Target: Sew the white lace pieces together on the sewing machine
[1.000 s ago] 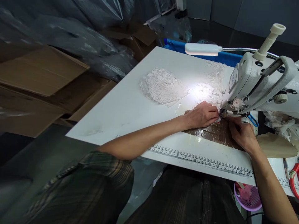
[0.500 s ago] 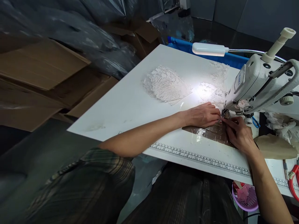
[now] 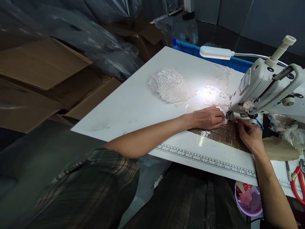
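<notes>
My left hand (image 3: 208, 117) rests palm down just left of the sewing machine's (image 3: 247, 84) presser foot. Its fingers are bent together on the edge of white lace (image 3: 224, 103), beside the needle area. To the right of the foot, my right hand (image 3: 251, 136) is closed, thumb and forefinger brought together near the machine's base; what lies between them is too small to make out. Under both hands lies a shiny brown plate (image 3: 214, 135), partly hidden. A second heap of white lace (image 3: 171, 86) lies farther left on the white table (image 3: 133, 105).
A white lamp (image 3: 216, 52) lights the lace. Ruler markings (image 3: 202, 159) run along the front edge. Red-handled scissors (image 3: 295, 183) and tan material (image 3: 280, 149) lie at right. Below hangs a purple basket (image 3: 250, 208) with scraps. Cardboard boxes (image 3: 43, 66) stand at left.
My right hand has moved right, away from the needle and my left hand. The left hand stays by the foot. The whole view has shifted slightly.
</notes>
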Demonstrator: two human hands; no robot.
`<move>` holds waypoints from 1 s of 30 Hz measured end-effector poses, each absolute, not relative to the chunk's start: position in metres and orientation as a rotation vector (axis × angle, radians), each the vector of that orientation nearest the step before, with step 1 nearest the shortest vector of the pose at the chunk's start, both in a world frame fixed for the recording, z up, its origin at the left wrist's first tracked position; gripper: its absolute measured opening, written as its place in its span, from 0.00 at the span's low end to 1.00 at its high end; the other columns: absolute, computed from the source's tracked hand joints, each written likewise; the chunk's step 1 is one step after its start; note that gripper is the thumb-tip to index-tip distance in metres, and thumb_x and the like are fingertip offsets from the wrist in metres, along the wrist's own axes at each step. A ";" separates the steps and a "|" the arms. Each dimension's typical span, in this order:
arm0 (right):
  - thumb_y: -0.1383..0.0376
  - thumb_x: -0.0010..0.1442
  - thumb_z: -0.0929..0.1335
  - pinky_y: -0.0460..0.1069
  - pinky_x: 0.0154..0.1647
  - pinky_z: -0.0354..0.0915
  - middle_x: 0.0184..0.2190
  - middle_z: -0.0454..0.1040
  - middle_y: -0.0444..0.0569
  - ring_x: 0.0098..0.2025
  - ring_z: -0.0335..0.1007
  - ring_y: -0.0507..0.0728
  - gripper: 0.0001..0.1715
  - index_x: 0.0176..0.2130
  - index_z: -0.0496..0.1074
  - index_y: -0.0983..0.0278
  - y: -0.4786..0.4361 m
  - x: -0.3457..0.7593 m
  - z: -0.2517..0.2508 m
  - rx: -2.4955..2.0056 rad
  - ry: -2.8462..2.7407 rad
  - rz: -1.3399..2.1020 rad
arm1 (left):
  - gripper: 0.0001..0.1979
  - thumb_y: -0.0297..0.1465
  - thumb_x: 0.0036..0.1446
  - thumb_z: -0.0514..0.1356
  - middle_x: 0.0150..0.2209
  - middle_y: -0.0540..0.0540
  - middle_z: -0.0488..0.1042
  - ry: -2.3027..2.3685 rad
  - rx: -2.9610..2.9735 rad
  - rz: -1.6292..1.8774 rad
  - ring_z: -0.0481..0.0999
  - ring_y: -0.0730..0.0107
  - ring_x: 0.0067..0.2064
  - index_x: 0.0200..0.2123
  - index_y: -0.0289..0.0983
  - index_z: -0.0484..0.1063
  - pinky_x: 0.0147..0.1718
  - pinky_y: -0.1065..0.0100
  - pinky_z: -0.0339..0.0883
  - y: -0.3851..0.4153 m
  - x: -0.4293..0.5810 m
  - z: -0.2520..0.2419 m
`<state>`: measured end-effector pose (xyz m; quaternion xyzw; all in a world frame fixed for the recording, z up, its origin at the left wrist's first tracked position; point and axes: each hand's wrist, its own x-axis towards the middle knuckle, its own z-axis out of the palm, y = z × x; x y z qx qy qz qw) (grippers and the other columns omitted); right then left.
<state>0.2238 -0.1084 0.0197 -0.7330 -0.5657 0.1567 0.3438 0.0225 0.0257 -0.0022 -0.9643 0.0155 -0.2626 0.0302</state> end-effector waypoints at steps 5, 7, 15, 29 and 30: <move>0.55 0.58 0.62 0.50 0.31 0.63 0.28 0.76 0.50 0.30 0.70 0.56 0.28 0.45 0.81 0.67 -0.108 0.224 0.019 -1.897 -1.504 0.372 | 0.12 0.29 0.71 0.54 0.46 0.39 0.79 0.001 -3.054 -0.702 0.77 0.66 0.42 0.45 0.34 0.78 0.45 0.62 0.71 0.024 0.023 0.000; 0.55 0.58 0.61 0.50 0.31 0.63 0.31 0.77 0.53 0.32 0.71 0.58 0.28 0.45 0.81 0.67 -0.108 0.223 0.020 -1.889 -1.533 0.362 | 0.12 0.29 0.71 0.54 0.46 0.39 0.80 -0.010 -3.066 -0.699 0.78 0.65 0.42 0.44 0.34 0.78 0.45 0.62 0.72 0.024 0.023 0.000; 0.59 0.59 0.61 0.50 0.30 0.63 0.31 0.77 0.53 0.32 0.71 0.59 0.26 0.46 0.81 0.67 -0.110 0.218 0.023 -1.876 -1.618 0.317 | 0.12 0.29 0.70 0.54 0.45 0.39 0.80 0.038 -3.019 -0.769 0.78 0.65 0.40 0.39 0.33 0.78 0.43 0.62 0.72 0.024 0.022 -0.001; 0.62 0.63 0.62 0.52 0.37 0.69 0.43 0.78 0.55 0.37 0.74 0.59 0.22 0.49 0.81 0.59 -0.113 0.219 0.011 -1.886 -1.945 0.164 | 0.11 0.30 0.70 0.54 0.43 0.35 0.79 0.047 -3.094 -0.929 0.79 0.62 0.42 0.44 0.30 0.72 0.43 0.59 0.77 0.024 0.020 -0.002; 0.62 0.64 0.63 0.52 0.37 0.70 0.44 0.78 0.55 0.38 0.74 0.59 0.22 0.50 0.81 0.58 -0.114 0.219 0.010 -1.877 -2.010 0.122 | 0.11 0.30 0.70 0.54 0.43 0.35 0.79 0.041 -3.097 -0.927 0.79 0.62 0.42 0.44 0.29 0.72 0.43 0.59 0.77 0.024 0.019 -0.001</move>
